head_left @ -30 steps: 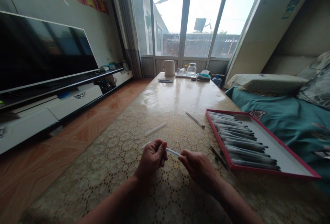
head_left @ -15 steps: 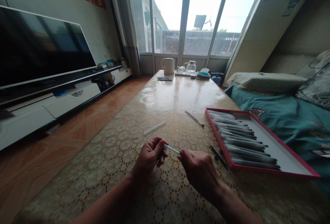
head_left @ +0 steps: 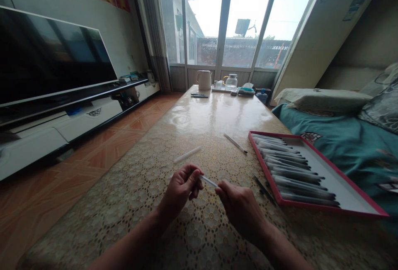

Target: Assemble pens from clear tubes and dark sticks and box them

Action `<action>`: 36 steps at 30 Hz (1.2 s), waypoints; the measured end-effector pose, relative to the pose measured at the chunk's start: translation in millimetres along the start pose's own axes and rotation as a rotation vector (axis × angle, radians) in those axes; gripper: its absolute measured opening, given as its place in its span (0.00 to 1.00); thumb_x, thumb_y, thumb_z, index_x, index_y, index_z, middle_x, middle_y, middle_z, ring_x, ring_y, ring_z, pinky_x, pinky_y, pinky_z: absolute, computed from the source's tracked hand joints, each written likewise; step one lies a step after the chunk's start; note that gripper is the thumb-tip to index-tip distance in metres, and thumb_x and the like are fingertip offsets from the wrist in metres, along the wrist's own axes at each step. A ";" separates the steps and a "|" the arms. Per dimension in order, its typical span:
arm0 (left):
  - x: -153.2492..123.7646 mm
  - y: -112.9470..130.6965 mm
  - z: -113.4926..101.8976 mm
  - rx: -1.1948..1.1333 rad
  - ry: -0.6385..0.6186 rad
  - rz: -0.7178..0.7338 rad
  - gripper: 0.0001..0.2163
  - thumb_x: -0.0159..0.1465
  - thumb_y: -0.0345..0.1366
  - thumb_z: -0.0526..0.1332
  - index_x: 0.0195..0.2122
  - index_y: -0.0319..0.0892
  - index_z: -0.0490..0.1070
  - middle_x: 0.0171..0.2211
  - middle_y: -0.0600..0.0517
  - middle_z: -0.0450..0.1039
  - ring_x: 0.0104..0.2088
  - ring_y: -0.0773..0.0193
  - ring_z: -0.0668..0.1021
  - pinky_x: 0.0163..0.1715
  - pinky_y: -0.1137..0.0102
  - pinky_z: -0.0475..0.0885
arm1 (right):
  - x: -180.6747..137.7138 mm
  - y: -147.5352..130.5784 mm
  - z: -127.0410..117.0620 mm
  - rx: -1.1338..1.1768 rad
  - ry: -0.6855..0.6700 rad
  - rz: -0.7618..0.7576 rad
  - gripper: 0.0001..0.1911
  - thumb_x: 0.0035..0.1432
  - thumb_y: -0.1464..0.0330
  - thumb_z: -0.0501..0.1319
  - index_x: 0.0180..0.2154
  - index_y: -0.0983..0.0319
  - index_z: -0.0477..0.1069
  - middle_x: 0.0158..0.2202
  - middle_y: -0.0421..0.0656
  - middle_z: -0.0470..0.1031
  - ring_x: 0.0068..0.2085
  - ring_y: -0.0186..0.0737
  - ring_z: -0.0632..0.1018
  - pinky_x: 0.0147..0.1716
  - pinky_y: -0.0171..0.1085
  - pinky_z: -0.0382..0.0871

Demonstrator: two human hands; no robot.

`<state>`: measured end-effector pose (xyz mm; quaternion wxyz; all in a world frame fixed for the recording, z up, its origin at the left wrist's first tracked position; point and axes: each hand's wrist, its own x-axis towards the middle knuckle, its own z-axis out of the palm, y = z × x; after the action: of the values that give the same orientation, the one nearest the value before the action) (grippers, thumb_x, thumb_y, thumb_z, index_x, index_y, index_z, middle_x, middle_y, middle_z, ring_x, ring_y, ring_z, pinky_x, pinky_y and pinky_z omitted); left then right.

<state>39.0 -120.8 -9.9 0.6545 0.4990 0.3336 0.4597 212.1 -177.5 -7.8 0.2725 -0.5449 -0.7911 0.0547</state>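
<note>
My left hand (head_left: 183, 185) is closed on one end of a slim whitish pen (head_left: 209, 181), and my right hand (head_left: 238, 201) grips its other end. Only the middle of the pen shows; both tips are hidden in my fingers. Just beyond my left hand lies a translucent white tube (head_left: 188, 154), like a pen barrel. Farther off, a clear pen (head_left: 235, 143) with a dark tip rests on the patterned table cover. To the right of my right hand lie dark, thin pieces (head_left: 263, 188), too dim to name, beside a red-rimmed box (head_left: 357, 191) holding several pens (head_left: 295, 168).
On the patterned table (head_left: 130, 207), a beige jug (head_left: 204, 80), a glass pot (head_left: 231, 81) and a tissue pack (head_left: 246, 90) stand at the far end. A teal-covered sofa (head_left: 338, 137) borders the right side. A low TV cabinet (head_left: 90, 116) runs along the left.
My hands keep the same hold on the pen and have hardly moved. The whole view has shifted very slightly.
</note>
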 end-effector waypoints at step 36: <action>-9.2 3.7 4.1 0.119 -0.084 0.068 0.12 0.59 0.44 0.62 0.32 0.39 0.68 0.18 0.56 0.69 0.14 0.75 0.66 0.14 0.78 0.60 | 3.6 12.9 -3.9 1.360 -0.461 0.574 0.25 0.49 0.48 0.62 0.24 0.65 0.68 0.11 0.28 0.52 0.12 0.22 0.50 0.11 0.29 0.40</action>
<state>38.4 -130.6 -5.4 0.6209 0.5671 0.3155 0.4397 223.8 -169.9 -8.0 0.3509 -0.4164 -0.4479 0.7091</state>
